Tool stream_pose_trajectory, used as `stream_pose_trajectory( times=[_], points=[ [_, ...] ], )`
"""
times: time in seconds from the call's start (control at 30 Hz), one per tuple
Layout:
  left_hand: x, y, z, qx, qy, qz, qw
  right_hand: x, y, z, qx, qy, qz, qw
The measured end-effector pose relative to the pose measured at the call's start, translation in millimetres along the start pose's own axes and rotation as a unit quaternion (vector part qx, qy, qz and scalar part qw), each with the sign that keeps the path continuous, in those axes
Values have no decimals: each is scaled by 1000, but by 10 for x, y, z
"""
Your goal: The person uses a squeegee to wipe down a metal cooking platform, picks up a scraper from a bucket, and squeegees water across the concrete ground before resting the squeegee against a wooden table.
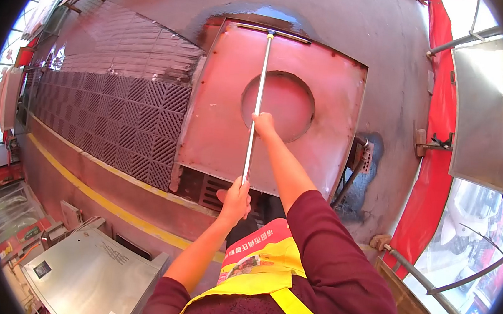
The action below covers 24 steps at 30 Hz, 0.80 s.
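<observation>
A long white pole (pixel 263 75) runs up the middle of the view, ending in a wide, thin squeegee-like head (pixel 284 35) at the far edge of a square metal surface (pixel 332 104). This surface has a round recessed opening (pixel 279 107) in it. My right hand (pixel 263 124) is closed round the middle of the pole, over the left side of the opening. Lower down, beyond the surface's near edge, my left hand (pixel 236 203) is wrapped round the pole's near end.
Dark patterned floor mats (pixel 130 118) lie left of the metal surface. A yellow line (pixel 95 195) crosses the ground below them. At the lower left stands a steel cabinet (pixel 91 274). On the right are red sheeting (pixel 432 189), metal bars and a grey panel (pixel 485 116).
</observation>
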<state>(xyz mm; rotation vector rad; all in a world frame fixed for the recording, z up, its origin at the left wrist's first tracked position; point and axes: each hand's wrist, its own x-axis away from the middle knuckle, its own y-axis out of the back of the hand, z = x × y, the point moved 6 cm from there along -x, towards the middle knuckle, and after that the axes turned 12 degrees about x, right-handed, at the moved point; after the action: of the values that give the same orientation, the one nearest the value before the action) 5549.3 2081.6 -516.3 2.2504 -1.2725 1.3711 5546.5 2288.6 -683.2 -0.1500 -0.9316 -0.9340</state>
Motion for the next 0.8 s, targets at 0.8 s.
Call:
stream_pose_trajectory(
  times=[0.8],
  points=[
    [1, -110, 9, -216, 66, -4, 974, 142, 708, -346, -39, -84, -75, 993]
  ],
)
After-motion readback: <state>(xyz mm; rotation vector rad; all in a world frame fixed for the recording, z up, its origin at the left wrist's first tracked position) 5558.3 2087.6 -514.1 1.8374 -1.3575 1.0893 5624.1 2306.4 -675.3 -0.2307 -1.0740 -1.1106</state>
